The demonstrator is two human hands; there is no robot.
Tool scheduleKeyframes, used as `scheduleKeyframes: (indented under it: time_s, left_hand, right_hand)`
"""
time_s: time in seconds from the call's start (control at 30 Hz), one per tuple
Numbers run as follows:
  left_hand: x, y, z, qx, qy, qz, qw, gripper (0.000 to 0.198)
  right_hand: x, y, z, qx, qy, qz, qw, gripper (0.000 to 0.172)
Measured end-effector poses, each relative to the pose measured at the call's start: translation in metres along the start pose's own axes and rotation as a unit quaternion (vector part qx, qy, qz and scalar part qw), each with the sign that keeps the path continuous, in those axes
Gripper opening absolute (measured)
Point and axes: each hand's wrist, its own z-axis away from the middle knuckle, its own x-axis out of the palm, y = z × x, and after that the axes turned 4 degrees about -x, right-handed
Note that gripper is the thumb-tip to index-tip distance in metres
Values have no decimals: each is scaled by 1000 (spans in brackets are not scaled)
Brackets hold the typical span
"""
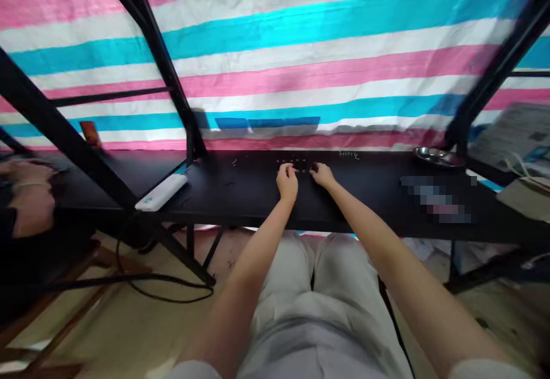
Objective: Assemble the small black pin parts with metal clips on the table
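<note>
On the black tabletop [253, 195], several tiny pale pieces [303, 165] are laid out in short rows near the middle. My left hand [287, 183] rests at the left part of these rows, its fingers curled together in a pinch. Whatever it pinches is too small to make out. Just right of the rows sits my right hand [323, 175], with thumb and fingers bent closely together at the tabletop. A dark spot shows at its fingertips, and what they hold, if anything, cannot be told. The two hands are a small gap apart.
At the back right stands a shiny metal dish [439, 157], with a blurred-out flat item in front of it. Thin pale bits [349, 154] lie near the back edge. A white power strip [161, 192] lies at left. Black frame posts [165, 63] flank me; another person's hand [32, 195] is far left.
</note>
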Motion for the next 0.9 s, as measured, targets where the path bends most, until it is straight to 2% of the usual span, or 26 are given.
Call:
scheduleKeyframes:
  time_s: [0.17, 0.47, 0.73, 0.9]
  left_hand:
    - [-16, 0, 1, 3, -9, -2, 1000, 15]
    - [-17, -1, 0, 10, -16, -11, 1000, 17]
    - [-16, -3, 0, 16, -41, -42, 998, 18]
    - [-12, -3, 3, 28, -94, -154, 983, 17]
  right_hand:
    - [3, -21, 5, 43, 12, 31, 999, 29]
    - [1, -22, -2, 72, -15, 15, 997, 27]
    - [-6, -4, 13, -2, -4, 43, 999, 32]
    - [-21, 17, 40, -56, 18, 124, 990, 34]
